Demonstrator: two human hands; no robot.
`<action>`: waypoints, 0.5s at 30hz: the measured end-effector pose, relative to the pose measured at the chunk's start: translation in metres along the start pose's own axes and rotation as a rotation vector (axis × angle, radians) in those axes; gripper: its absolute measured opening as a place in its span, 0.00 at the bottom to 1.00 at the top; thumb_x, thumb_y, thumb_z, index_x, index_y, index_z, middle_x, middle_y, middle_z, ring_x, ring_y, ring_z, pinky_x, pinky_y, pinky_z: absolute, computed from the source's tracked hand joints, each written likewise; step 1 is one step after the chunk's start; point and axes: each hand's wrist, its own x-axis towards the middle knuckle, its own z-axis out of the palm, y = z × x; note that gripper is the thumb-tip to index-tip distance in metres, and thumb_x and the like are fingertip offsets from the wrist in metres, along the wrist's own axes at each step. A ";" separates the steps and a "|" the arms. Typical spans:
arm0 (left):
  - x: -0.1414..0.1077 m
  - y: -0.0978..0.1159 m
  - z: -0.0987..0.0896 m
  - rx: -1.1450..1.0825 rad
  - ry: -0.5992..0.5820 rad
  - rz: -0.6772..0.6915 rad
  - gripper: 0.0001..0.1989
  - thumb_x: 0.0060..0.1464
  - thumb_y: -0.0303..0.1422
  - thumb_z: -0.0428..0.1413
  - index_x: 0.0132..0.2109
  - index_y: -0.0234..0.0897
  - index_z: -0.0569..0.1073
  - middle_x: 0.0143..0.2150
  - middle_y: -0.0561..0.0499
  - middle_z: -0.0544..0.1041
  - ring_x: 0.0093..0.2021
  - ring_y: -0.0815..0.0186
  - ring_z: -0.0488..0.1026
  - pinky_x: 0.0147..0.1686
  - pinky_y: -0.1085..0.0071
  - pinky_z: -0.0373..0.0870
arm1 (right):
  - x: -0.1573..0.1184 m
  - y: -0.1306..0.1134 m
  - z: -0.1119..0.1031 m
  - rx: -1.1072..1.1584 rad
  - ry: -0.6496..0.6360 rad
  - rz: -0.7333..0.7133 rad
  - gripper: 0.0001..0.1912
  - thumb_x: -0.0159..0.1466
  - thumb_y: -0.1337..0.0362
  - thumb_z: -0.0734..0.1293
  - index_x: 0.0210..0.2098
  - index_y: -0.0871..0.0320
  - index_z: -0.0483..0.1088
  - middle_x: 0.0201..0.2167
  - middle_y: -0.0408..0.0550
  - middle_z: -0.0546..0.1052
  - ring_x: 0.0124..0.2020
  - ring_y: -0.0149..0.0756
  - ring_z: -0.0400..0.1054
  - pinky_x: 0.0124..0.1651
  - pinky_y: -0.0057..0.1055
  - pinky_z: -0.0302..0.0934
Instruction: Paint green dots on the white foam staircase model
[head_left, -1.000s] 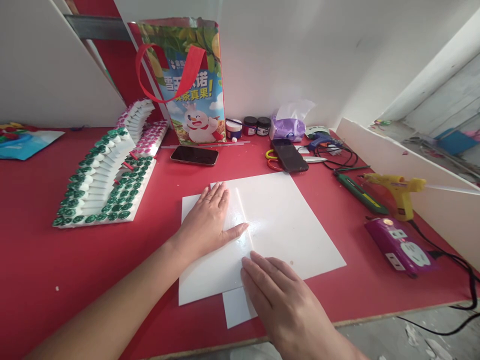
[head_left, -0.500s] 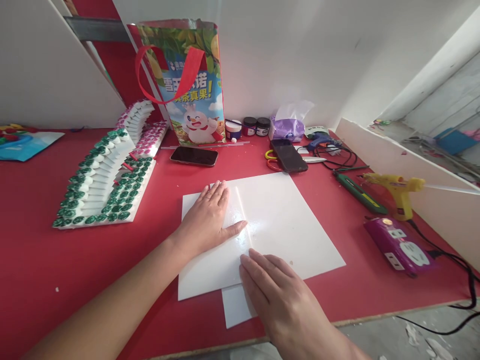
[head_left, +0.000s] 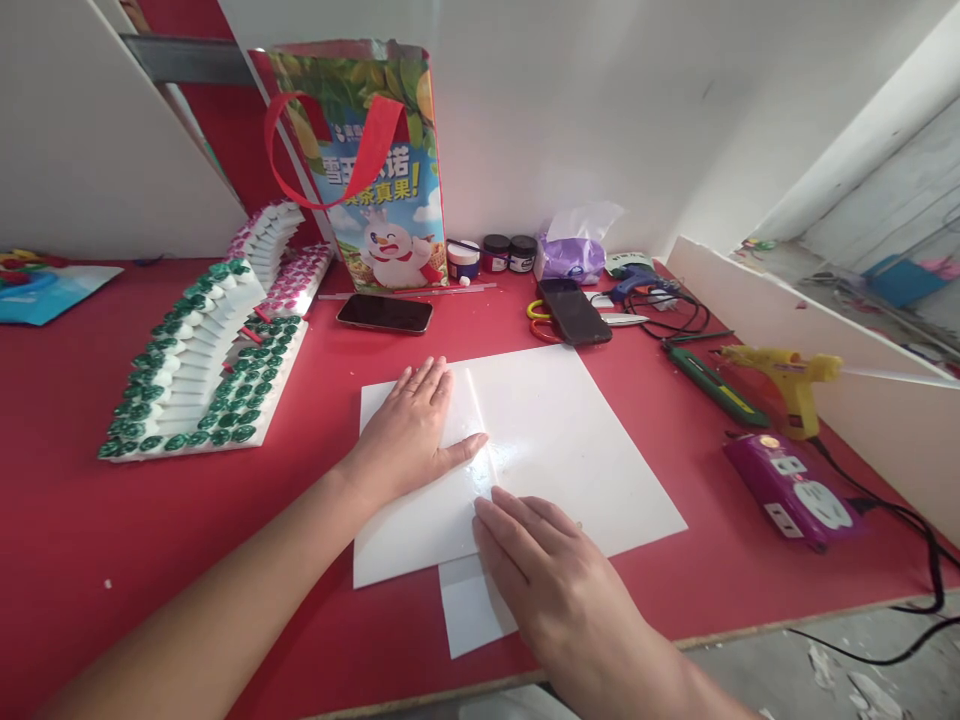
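A white sheet of board (head_left: 585, 430) lies on the red table, with a raised line or fold running across it from far to near. My left hand (head_left: 420, 425) rests flat on its left part, fingers stretched away and thumb reaching toward that line. Lower down, my right hand (head_left: 555, 570) lies on the near part of the sheet, its fingers extended and its fingertips at the near end of the line. A smaller white piece (head_left: 472, 605) sticks out from under the near edge, partly covered by my right hand.
A green-and-pink decorated white model (head_left: 202, 360) stands left. Behind are a printed bag (head_left: 390, 200), a phone (head_left: 386, 312), paint jars (head_left: 497, 252) and a tissue pack (head_left: 570, 258). Rightward lie another phone (head_left: 574, 312), a green cutter (head_left: 716, 385), a yellow glue gun (head_left: 795, 380) and a purple power strip (head_left: 787, 490).
My right hand has slid slightly away from me along the raised line. My left hand keeps its place on the sheet, and the whole view has shifted a little.
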 end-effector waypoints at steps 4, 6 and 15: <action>0.000 -0.002 0.002 0.005 0.023 0.000 0.48 0.63 0.58 0.45 0.70 0.13 0.56 0.74 0.26 0.53 0.75 0.46 0.49 0.72 0.50 0.49 | 0.001 0.003 0.000 0.016 -0.029 0.002 0.18 0.66 0.79 0.58 0.48 0.75 0.77 0.49 0.66 0.80 0.53 0.52 0.76 0.51 0.42 0.74; 0.001 -0.003 0.002 0.007 0.024 -0.007 0.48 0.63 0.57 0.45 0.70 0.13 0.56 0.73 0.26 0.54 0.75 0.46 0.50 0.72 0.50 0.49 | 0.002 0.003 0.002 0.022 -0.019 0.006 0.18 0.66 0.80 0.58 0.48 0.75 0.77 0.49 0.67 0.81 0.52 0.52 0.76 0.51 0.42 0.74; 0.001 -0.007 0.005 -0.030 0.075 0.007 0.45 0.64 0.56 0.44 0.69 0.16 0.59 0.72 0.25 0.57 0.74 0.44 0.53 0.71 0.48 0.52 | 0.001 0.018 -0.013 0.259 0.002 0.108 0.15 0.70 0.76 0.59 0.50 0.67 0.75 0.50 0.63 0.81 0.52 0.46 0.77 0.53 0.41 0.74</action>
